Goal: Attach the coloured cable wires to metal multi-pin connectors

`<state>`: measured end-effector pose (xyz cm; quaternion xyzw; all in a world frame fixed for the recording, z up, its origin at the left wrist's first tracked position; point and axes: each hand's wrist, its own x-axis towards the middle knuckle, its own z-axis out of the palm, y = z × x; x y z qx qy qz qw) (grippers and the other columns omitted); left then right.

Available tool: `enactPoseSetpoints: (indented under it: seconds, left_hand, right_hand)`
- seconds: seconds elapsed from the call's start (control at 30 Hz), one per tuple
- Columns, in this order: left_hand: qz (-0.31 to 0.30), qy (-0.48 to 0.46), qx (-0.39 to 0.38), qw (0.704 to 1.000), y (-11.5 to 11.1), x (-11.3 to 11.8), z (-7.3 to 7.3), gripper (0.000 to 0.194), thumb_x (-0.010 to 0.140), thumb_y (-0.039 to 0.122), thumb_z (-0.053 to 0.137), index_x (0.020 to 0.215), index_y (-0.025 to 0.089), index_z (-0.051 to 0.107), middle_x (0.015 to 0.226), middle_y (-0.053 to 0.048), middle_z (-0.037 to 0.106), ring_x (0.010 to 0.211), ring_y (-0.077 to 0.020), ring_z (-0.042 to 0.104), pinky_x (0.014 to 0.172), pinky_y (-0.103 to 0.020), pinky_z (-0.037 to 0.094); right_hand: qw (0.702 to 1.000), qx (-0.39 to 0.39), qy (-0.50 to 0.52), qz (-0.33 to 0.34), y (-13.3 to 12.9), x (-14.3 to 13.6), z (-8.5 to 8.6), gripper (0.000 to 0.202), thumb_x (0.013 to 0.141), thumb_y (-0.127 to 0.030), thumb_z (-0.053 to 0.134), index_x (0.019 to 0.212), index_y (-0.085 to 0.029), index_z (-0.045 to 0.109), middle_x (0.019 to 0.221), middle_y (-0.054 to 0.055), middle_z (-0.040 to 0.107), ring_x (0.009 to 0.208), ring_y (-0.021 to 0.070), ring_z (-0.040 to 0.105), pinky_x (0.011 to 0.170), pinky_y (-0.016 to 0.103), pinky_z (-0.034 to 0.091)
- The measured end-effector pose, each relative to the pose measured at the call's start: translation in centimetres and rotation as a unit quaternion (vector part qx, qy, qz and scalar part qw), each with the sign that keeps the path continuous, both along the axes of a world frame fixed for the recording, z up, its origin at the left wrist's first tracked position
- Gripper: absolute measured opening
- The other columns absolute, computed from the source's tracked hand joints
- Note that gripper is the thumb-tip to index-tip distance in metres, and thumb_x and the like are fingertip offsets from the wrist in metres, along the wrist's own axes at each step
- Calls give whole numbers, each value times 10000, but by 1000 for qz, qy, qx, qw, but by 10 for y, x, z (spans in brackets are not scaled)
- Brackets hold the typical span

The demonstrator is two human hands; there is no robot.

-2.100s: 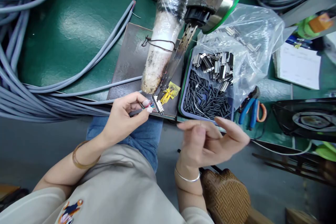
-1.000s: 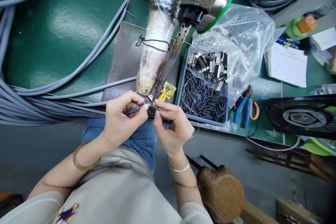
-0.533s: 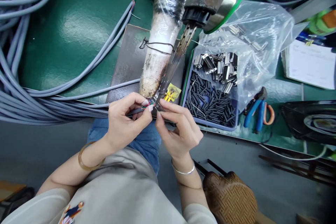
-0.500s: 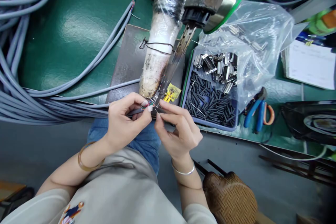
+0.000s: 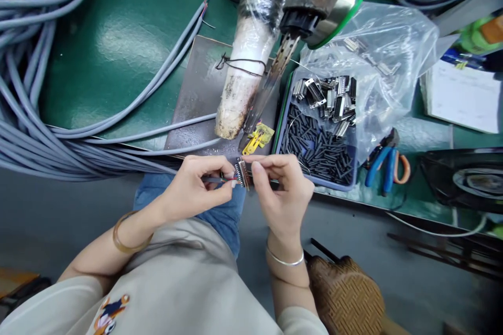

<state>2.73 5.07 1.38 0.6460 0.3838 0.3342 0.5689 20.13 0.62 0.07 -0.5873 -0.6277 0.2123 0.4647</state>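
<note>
My left hand [image 5: 202, 183] pinches the end of a grey cable [image 5: 212, 180], whose thin coloured wires meet a small metal connector [image 5: 242, 173]. Fingers of my right hand [image 5: 281, 186] are closed at the connector's right side; whether they grip it or something thinner is too small to tell. Just above the hands lies a yellow clip-like piece [image 5: 255, 138] near the tip of a soldering iron [image 5: 271, 81]. Beside the iron stands a white plastic-wrapped holder [image 5: 241, 78] over a dark metal plate [image 5: 192, 84].
Grey cable bundles [image 5: 23, 131] fill the left side. At right are a blue tray [image 5: 334, 184] of black sleeves and connectors, a plastic bag [image 5: 393, 52], blue-handled cutters [image 5: 383, 165], papers [image 5: 463, 94] and a solder spool [image 5: 348, 10]. A woven stool [image 5: 346, 298] stands below.
Both hands have moved down, away from the iron's tip, with the cable end and connector. The right hand has also shifted right, and the connector is now more visible between the hands.
</note>
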Motion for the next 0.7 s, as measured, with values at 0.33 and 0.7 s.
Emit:
enactPoseSetpoints:
  seconds: [0.33,0.7]
  left_hand:
    - [0,-131,-172,976,6,-15,-10,176,828,247,761,934,154,657,678,4,679,507,-76,567,481,-169,457]
    - [-35,-216,-287,933,11,-29,-11,184,742,246,839,801,142,699,626,-40,730,542,-134,672,524,-218,537]
  right_hand:
    - [979,151,-133,25,-14,-9,1,164,879,-95,713,886,-238,633,997,28,798,857,159,772,712,282,646]
    - [994,92,-48,34,-24,-9,-10,182,922,-74,626,1009,-228,671,1063,59,802,901,191,792,702,296,651]
